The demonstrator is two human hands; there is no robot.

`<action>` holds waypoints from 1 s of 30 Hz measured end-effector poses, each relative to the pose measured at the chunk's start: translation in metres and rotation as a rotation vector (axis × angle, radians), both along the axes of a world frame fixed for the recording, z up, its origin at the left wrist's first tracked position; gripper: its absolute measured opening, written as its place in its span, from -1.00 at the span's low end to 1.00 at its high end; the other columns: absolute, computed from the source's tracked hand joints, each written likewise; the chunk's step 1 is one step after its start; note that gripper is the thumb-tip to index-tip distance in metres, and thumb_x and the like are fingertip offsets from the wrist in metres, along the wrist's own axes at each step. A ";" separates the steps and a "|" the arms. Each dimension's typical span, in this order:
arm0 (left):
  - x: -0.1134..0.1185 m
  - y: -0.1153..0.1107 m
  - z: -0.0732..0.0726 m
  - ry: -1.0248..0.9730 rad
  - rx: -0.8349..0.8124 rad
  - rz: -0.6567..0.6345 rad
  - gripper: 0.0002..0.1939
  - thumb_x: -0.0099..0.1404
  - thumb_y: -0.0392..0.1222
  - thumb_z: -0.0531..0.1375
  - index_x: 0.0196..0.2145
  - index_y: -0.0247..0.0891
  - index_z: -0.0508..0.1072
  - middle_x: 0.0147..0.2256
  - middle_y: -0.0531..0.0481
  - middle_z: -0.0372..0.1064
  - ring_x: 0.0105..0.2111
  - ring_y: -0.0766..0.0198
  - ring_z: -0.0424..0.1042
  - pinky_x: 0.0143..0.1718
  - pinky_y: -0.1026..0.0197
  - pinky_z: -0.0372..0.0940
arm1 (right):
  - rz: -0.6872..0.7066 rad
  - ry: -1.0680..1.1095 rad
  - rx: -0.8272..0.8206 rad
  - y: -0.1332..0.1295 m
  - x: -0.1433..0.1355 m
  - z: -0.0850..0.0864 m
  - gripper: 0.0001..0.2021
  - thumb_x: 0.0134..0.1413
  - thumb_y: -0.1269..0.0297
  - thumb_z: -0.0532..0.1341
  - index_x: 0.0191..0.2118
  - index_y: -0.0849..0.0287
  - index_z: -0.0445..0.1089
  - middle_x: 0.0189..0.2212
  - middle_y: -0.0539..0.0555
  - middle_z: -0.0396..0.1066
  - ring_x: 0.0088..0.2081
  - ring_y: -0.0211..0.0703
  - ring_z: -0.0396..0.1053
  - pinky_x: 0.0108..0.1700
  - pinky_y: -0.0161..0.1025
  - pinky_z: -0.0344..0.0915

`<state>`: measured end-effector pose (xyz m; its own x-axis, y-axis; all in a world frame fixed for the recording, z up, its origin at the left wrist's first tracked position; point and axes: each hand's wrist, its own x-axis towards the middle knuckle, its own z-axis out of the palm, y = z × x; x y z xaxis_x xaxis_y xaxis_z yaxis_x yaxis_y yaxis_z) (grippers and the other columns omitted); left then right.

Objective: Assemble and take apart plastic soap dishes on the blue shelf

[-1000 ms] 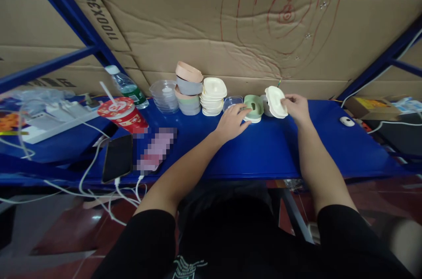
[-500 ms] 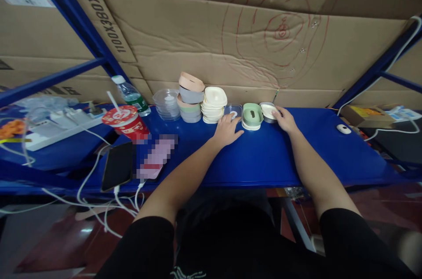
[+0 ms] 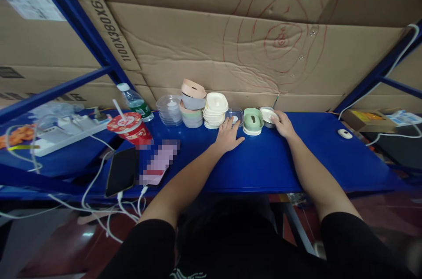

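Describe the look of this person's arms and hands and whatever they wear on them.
Both arms are bare from the short black sleeves at the upper arms down to the fingertips. The left hand and right hand wear no gloves, and no watch, ring or bracelet shows. The black top carries a pale printed marking at the chest.

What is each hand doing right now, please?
Left hand: open, flat on the blue shelf, holding nothing.
Right hand: open, resting against the cream dish.
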<state>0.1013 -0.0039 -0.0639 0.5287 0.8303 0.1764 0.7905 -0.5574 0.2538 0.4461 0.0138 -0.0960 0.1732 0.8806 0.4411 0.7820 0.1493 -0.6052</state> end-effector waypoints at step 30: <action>-0.030 -0.001 0.055 -0.463 0.099 -0.387 -0.54 0.51 0.18 0.19 0.06 -0.23 0.59 -0.05 -0.16 0.62 -0.14 0.13 0.60 -0.04 0.05 0.47 | 1.135 -0.072 -0.294 -0.085 -0.145 0.068 -0.92 0.10 0.36 0.38 -0.29 0.09 0.66 -0.08 0.15 0.71 0.10 0.05 0.62 0.18 0.00 0.49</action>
